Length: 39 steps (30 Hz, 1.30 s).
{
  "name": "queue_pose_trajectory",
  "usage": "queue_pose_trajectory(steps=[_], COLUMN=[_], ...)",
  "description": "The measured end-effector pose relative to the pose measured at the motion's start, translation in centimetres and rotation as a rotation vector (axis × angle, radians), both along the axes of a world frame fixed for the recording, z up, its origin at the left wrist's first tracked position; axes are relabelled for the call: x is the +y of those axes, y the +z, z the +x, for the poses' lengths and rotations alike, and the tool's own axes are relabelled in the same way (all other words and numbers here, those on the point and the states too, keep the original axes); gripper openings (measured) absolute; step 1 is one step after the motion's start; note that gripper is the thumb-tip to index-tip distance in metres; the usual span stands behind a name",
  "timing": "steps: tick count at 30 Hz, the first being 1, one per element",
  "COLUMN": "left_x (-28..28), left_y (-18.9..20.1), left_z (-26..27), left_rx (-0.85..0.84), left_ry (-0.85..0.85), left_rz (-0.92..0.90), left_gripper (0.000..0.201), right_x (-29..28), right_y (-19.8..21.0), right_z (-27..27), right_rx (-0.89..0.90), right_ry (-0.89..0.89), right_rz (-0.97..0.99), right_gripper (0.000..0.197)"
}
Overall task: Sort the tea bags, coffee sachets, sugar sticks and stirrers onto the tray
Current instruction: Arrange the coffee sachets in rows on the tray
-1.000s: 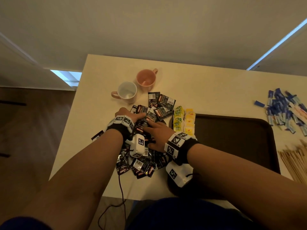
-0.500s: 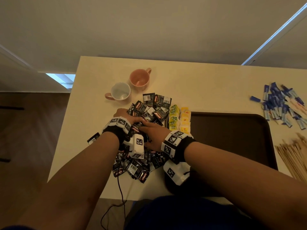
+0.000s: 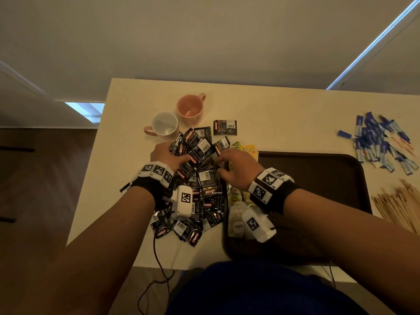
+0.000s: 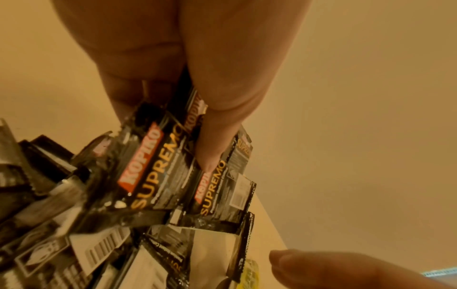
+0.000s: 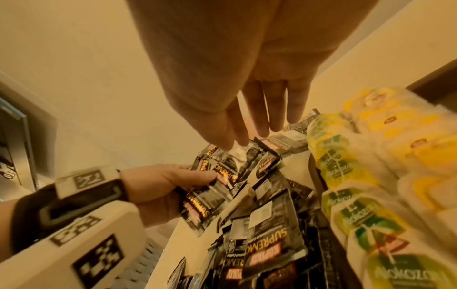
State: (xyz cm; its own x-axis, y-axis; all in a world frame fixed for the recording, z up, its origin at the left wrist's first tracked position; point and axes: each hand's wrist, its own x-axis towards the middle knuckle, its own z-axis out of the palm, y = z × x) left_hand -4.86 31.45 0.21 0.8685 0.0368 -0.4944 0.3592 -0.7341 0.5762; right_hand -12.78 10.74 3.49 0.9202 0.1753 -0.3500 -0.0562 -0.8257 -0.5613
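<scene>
A fan of black coffee sachets [image 3: 196, 149] is gripped in the left hand [image 3: 167, 155], thumb pressed across the top packets, fingers curled beneath, as confirmed in the left wrist view [image 4: 158, 168]. The right hand [image 3: 236, 168] is held just beside that fan, its fingers [image 5: 257, 117] straight and loosely spread, tips right at the sachets; nothing is clasped in it.

Beneath both hands, the rest of the coffee sachet pile [image 3: 200, 201] is spread loose on the cream table [image 3: 272, 114], left of the tray. One lone sachet [image 3: 225, 127] is seen apart, at the far side of the heap. Green and yellow tea bags [image 3: 236, 196] are lined up along the left edge of the dark tray [image 3: 318, 178], partly hidden under the right wrist.

Further out, blue sugar sticks [image 3: 377, 142] are heaped on the table beyond the tray's far right corner, and wooden stirrers [image 3: 397, 205] are piled off its right side. Two mugs, one white [image 3: 163, 125] and one pink [image 3: 191, 108], are standing close together beyond the sachets.
</scene>
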Motion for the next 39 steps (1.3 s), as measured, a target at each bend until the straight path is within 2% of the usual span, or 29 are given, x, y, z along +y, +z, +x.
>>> queue_pose_trajectory(steps=[2, 4, 7, 9, 15, 20, 27, 32, 39], left_x=[0.1, 0.2, 0.3, 0.3, 0.0, -1.1, -4.1, -7.0, -9.6], left_y=[0.5, 1.1, 2.2, 3.0, 5.3, 6.2, 5.7, 5.9, 6.5], left_z=[-0.4, -0.8, -1.2, -1.5, -2.3, -3.5, -5.8, -7.0, -8.4], left_rx=[-0.039, -0.077, -0.116, -0.151, -0.211, -0.139, 0.067, 0.22, 0.195], left_ry=[-0.018, -0.037, -0.047, -0.059, -0.099, -0.058, -0.111, -0.095, -0.114], left_rz=[-0.012, -0.009, -0.023, -0.035, -0.132, -0.346, -0.538, -0.671, -0.686], left_gripper=[0.048, 0.045, 0.043, 0.044, 0.034, 0.039, 0.033, 0.067, 0.039], right_x=[-0.5, -0.5, 0.3, 1.2, 2.3, 0.9, -2.4, -4.3, -6.7], right_y=[0.4, 1.0, 1.7, 2.0, 2.4, 3.3, 3.3, 3.3, 3.9], right_z=[0.3, 1.0, 2.5, 3.5, 4.8, 3.7, 0.5, -1.9, -4.8], right_rx=[-0.022, -0.028, -0.014, 0.013, 0.056, 0.091, 0.127, 0.129, 0.117], right_ry=[-0.066, -0.116, -0.101, -0.071, -0.095, -0.185, -0.248, -0.373, -0.349], right_rz=[0.021, 0.028, 0.024, 0.054, 0.305, 0.491, 0.468, 0.469, 0.481], right_gripper=[0.032, 0.046, 0.065, 0.069, 0.062, 0.034, 0.031, 0.033, 0.042])
